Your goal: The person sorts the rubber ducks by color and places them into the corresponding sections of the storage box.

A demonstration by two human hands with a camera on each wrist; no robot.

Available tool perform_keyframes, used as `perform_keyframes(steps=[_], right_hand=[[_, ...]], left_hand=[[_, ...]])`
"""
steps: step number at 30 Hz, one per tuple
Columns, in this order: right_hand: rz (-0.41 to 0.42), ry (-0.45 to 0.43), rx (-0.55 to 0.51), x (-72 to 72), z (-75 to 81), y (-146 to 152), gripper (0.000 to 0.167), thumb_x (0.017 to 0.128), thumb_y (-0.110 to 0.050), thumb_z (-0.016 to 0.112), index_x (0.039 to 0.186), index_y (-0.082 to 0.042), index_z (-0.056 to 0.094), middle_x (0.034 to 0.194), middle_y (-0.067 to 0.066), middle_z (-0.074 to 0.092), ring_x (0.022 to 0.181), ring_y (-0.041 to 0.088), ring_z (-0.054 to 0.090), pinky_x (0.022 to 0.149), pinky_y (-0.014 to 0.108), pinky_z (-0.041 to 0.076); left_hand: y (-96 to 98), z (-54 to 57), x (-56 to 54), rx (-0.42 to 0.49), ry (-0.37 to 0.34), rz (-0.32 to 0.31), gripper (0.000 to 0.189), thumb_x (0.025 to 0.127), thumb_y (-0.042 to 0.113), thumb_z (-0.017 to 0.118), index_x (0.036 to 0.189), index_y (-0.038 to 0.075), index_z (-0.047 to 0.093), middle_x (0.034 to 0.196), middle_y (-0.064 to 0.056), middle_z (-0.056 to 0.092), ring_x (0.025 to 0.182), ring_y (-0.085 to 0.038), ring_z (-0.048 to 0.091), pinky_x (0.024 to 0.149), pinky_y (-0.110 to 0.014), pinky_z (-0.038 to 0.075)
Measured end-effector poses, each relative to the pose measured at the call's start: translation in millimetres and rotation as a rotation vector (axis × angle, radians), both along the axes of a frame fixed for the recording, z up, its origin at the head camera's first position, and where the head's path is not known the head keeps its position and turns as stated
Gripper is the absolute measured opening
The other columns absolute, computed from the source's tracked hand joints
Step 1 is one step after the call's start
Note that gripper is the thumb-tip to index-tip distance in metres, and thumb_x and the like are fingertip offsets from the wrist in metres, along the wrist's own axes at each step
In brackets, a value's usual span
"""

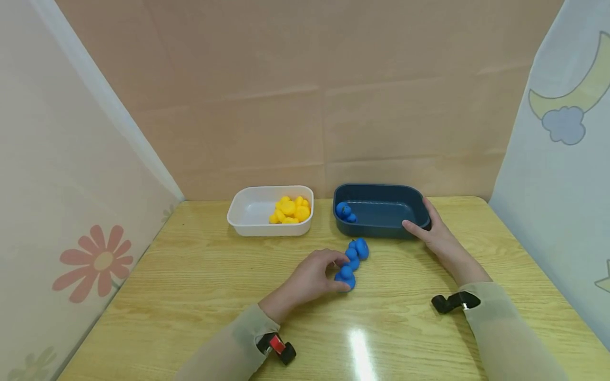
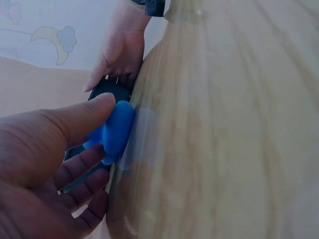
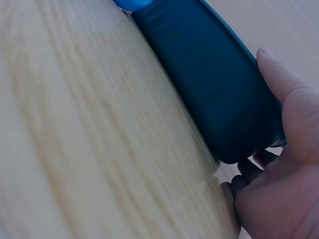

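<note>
My left hand (image 1: pixel 316 275) is at a blue toy duck (image 1: pixel 346 276), the nearest of several on the table, with thumb and fingers on opposite sides of it. In the left wrist view the thumb (image 2: pixel 102 105) lies against the top of the blue duck (image 2: pixel 119 127). More blue toys (image 1: pixel 362 248) lie just beyond it in a short row. My right hand (image 1: pixel 440 241) grips the right end of a dark blue box (image 1: pixel 376 232). In the right wrist view its thumb lies along the rim and its fingers reach round the end wall (image 3: pixel 239 144). A few blue toys (image 1: pixel 344 210) sit at the box's left end.
Left of the dark box stands a white box (image 1: pixel 245 228) with yellow toys (image 1: pixel 288 208) heaped at its right end. Both stand near the back of the wooden table (image 1: pixel 200 296), before a tan backdrop (image 1: pixel 248 106). Patterned cloth panels flank the table.
</note>
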State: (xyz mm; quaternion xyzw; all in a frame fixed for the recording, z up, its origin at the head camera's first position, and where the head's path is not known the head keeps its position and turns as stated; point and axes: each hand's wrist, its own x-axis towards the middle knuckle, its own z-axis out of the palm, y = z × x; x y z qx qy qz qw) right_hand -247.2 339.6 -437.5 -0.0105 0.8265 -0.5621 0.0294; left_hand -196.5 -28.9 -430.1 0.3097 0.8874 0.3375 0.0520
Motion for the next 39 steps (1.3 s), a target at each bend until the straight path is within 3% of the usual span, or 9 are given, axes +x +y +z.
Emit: perform_keyframes(steps=[8,21,31,39], right_hand=[[-0.001,-0.001,-0.001,-0.6,0.9,-1,0.112,0.109,-0.046,0.07,0.173,-0.037,-0.021,0.18,0.003,-0.028,0.164,0.045,-0.025,0.125,0.081,-0.001],[0.001,0.012,-0.016,0.6,1.5,1,0.112,0.109,-0.046,0.069,0.174,-0.034,-0.021,0.18,0.003,-0.029,0.163,0.045,-0.026,0.124,0.082,-0.002],[0.002,0.008,-0.002,0.3,-0.2,1,0.113,0.108,-0.049,0.07,0.173,-0.038,-0.022,0.18,0.002,-0.029,0.163,0.046,-0.025,0.123,0.083,0.0],[-0.001,0.003,0.003,-0.3,-1.7,1,0.112,0.109,-0.048,0.07,0.172,-0.041,-0.022,0.18,-0.001,-0.028,0.164,0.044,-0.025,0.124,0.082,-0.001]], left_hand=[[-1.1,0.6,-0.7,-0.048,0.022,-0.056,0.052,0.089,0.035,0.096,0.135,0.019,0.076,0.128,0.012,0.074,0.115,-0.011,0.062,0.109,-0.033,0.049],[-1.3,3.8,-0.2,-0.065,0.024,-0.07,0.048,0.09,0.033,0.096,0.132,0.021,0.076,0.125,0.014,0.075,0.112,-0.009,0.061,0.104,-0.03,0.05],[-6.5,14.7,0.6,0.033,-0.102,0.025,0.043,0.092,0.031,0.094,0.129,0.022,0.073,0.113,0.01,0.072,0.105,-0.015,0.063,0.094,-0.03,0.056],[-6.5,30.8,-5.6,0.116,-0.092,0.123,0.047,0.095,0.031,0.091,0.136,0.023,0.07,0.124,0.005,0.073,0.115,-0.021,0.063,0.094,-0.036,0.058]])
